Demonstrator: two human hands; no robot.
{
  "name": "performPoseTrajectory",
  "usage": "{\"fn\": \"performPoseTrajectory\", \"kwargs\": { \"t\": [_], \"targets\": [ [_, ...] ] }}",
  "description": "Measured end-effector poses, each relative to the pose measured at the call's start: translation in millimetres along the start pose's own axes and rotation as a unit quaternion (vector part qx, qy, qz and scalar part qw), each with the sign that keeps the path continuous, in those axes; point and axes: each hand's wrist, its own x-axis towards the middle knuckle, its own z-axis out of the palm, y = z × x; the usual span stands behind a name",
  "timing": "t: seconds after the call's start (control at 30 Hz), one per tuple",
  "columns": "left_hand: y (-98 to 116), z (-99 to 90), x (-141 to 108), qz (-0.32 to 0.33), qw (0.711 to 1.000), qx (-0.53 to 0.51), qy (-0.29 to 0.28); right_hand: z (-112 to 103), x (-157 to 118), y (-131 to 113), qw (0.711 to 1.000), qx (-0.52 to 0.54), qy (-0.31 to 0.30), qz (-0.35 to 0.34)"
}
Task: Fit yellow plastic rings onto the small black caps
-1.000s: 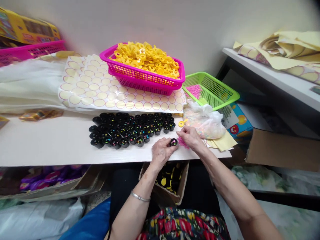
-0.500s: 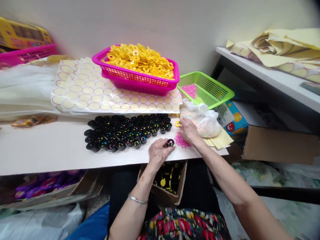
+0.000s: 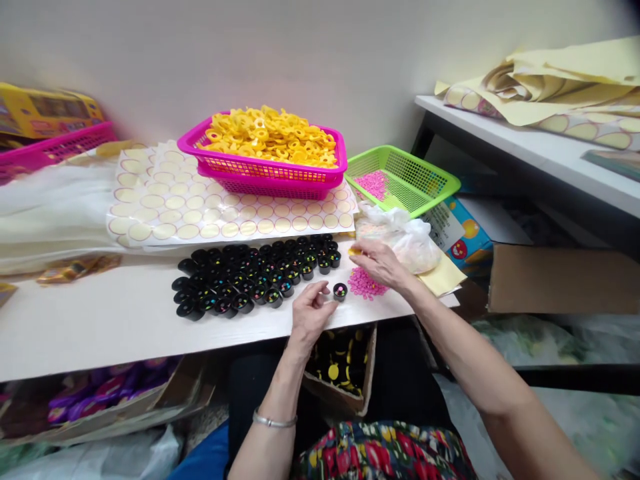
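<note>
While one black cup (image 3: 340, 292) is standing upright at the clock's centre on the white table (image 3: 75, 327), the two hands are working on either side of it. The left hand (image 3: 307, 317) is resting at eight o'clock, its fingers bent and parted, just beside the cup; it is not gripping the cup. At two o'clock the right hand (image 3: 381, 263) is reaching its fingertips over a yellow piece (image 3: 354, 252), which is lying at one o'clock from the cup; whether they are pinching it, I cannot tell. Small pink pieces (image 3: 367, 285) are lying loose at three o'clock, partly under this hand. Many black cups (image 3: 243, 303) are standing close together between nine and eleven o'clock, with coloured bits showing inside several. A pink basket (image 3: 273, 183) is holding more yellow pieces at eleven o'clock.

In my judgement, the step in hand is the picking of the yellow piece, while the single cup is waiting. The next move is calling for a light, sure pinch, without scattering the pink pieces, and for a left hand near enough to steady the cup.
</note>
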Motion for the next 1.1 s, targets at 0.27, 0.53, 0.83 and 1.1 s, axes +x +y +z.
{"fn": "performPoseTrajectory", "kwargs": {
  "t": [0.27, 0.53, 0.83, 1.1],
  "targets": [
    [33, 3.4, -39, -0.174, 0.967, -0.163, -0.087, 42, -82, -26, 0.841, 0.504, -0.127, 0.149],
    [34, 9.4, -31, -0.248, 0.946, -0.201, -0.061, 38, -85, -34, 0.984, 0.163, -0.061, -0.045],
    [29, 6.4, -5, -0.205, 0.963, -0.162, 0.070, 32, -52, -26, 0.998, -0.042, -0.017, -0.038],
    [21, 13.9, 7, -0.193, 0.974, -0.107, 0.046, 37, -39, -21, 0.989, -0.126, -0.079, -0.025]
  ]
}}
